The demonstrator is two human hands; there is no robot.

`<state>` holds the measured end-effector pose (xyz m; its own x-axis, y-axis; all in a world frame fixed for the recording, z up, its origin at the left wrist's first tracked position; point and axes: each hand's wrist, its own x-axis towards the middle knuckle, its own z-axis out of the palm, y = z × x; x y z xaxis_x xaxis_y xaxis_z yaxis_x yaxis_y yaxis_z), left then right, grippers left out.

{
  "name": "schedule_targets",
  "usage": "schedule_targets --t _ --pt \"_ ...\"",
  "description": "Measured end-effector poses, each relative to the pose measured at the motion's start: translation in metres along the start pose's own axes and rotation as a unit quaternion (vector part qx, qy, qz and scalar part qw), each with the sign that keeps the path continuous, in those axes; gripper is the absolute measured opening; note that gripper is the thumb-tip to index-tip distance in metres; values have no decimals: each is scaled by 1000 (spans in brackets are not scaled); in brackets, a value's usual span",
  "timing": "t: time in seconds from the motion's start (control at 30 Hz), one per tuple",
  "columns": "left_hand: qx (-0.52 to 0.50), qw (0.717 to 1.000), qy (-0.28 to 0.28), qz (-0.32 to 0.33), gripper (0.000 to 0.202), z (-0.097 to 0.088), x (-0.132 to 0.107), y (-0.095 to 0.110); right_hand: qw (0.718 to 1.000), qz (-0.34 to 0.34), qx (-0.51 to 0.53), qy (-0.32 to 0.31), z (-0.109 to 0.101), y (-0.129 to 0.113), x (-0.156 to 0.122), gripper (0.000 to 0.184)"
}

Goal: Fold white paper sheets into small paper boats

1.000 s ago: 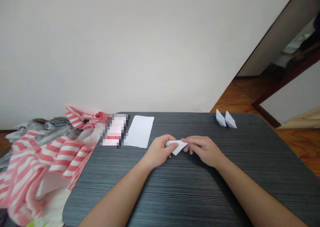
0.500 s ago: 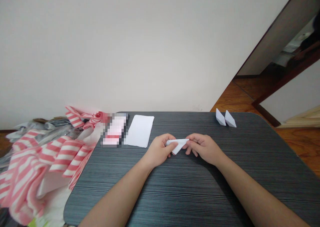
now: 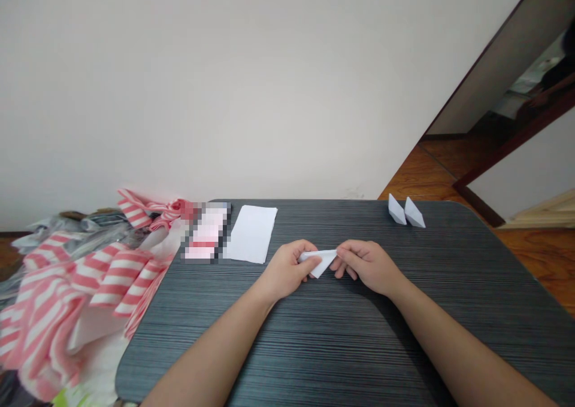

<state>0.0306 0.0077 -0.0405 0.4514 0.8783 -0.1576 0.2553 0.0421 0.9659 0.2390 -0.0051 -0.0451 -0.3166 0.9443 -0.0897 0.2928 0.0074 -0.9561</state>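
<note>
A small folded white paper piece (image 3: 320, 261) lies between my two hands at the middle of the dark striped table (image 3: 314, 335). My left hand (image 3: 287, 269) is curled around its left end, fingers closed on it. My right hand (image 3: 366, 265) pinches its right tip with thumb and forefinger, the other fingers bent under. Both forearms rest low over the table.
A stack of white paper sheets (image 3: 250, 233) lies at the back left beside a blurred pink and white item (image 3: 204, 234). Two folded white paper pieces (image 3: 405, 212) stand at the back right corner. Pink-and-white striped bags (image 3: 72, 293) are heaped left of the table.
My right hand's fingers slid along the paper's right tip and curled into a tighter pinch. The paper and my left hand stayed nearly in place.
</note>
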Motion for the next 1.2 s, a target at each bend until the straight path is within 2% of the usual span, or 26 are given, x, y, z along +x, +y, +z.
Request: schedule_targets --t 0.53,0.87,1.03,1.2 --pt "9 1000 -4 4 20 0 1 -3 1000 -12 14 -2 2 -5 0 30" --pt "11 1000 -1 8 20 0 0 -3 1000 -28 -13 6 3 -7 -1 30" --pt "10 1000 0 5 21 0 0 -2 1000 -20 -17 -2 4 -10 -1 25" --pt "12 1000 1 7 21 1 -1 3 1000 -22 -20 1 4 -11 -1 29"
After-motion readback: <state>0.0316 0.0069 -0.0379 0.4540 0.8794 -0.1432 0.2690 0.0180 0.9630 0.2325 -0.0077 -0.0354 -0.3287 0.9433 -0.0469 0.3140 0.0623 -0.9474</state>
